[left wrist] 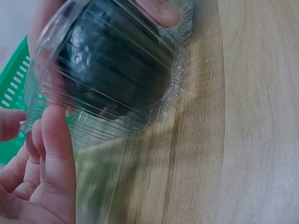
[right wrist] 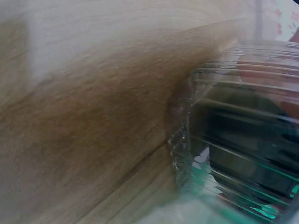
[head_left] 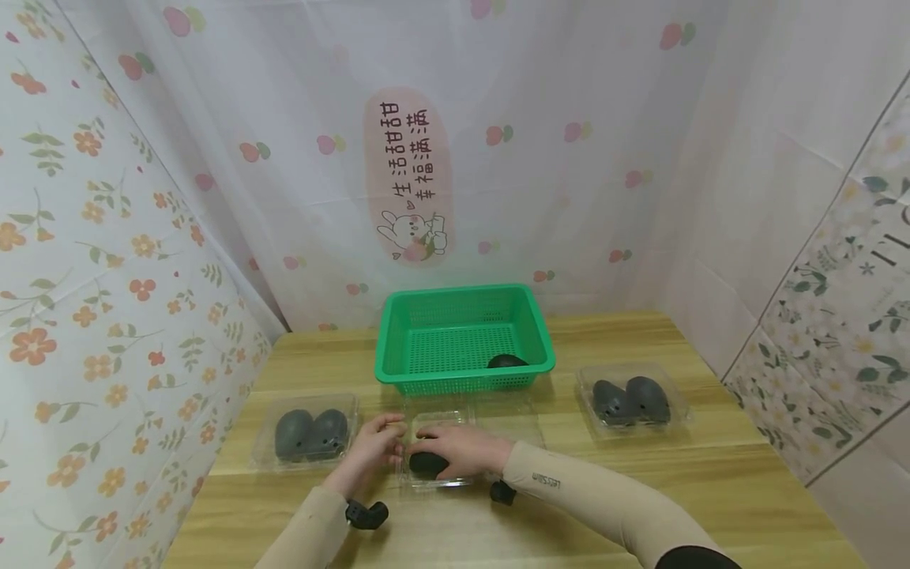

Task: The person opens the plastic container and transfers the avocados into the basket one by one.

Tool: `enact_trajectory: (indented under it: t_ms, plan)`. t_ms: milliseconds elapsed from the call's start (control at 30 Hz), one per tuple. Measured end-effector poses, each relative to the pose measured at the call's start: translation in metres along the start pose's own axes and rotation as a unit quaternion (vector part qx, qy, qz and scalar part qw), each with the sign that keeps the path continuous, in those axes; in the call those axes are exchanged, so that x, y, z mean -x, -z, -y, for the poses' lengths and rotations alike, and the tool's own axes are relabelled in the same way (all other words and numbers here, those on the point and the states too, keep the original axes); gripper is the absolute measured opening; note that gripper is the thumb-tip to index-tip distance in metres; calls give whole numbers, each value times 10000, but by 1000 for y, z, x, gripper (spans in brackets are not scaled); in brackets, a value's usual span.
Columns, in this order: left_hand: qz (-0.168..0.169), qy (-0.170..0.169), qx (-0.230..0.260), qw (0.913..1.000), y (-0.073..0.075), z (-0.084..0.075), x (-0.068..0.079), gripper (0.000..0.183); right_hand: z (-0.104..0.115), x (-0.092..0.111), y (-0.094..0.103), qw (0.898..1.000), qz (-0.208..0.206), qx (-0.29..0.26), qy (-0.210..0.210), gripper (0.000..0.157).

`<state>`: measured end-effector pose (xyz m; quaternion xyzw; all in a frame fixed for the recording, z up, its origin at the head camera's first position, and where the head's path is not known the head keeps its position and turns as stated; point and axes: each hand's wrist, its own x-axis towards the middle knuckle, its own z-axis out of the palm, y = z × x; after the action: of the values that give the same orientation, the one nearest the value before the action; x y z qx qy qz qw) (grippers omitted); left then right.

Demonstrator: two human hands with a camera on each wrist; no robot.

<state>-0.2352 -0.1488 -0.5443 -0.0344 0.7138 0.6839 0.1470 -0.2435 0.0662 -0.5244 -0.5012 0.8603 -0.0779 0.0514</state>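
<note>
A clear plastic clamshell box (head_left: 449,484) lies spread out on the table in front of me, its lid half (head_left: 508,423) to the right. My right hand (head_left: 462,449) reaches into it from above and grips a dark, smooth, egg-shaped object (head_left: 428,465), which resembles an avocado. At the box's left edge, my left hand (head_left: 377,442) pinches the rim between thumb and fingers (left wrist: 56,140). Through the ribbed wall, both wrist views show the dark object (left wrist: 112,60) inside the box (right wrist: 187,121).
Behind the box stands a green slotted basket (head_left: 462,387) with one dark oval object (head_left: 507,361) in it. Two clear boxes, one at left (head_left: 263,446) and one at right (head_left: 675,395), each hold two dark oval objects. Patterned curtains (head_left: 569,197) border the wooden table (head_left: 455,541).
</note>
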Motion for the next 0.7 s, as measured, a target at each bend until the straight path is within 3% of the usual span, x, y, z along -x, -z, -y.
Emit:
enact_trajectory:
  t_ms: [700]
  plan:
    - [64, 9, 105, 9999, 1, 0, -2, 41, -7, -1, 0, 9992, -128, -5, 377, 66]
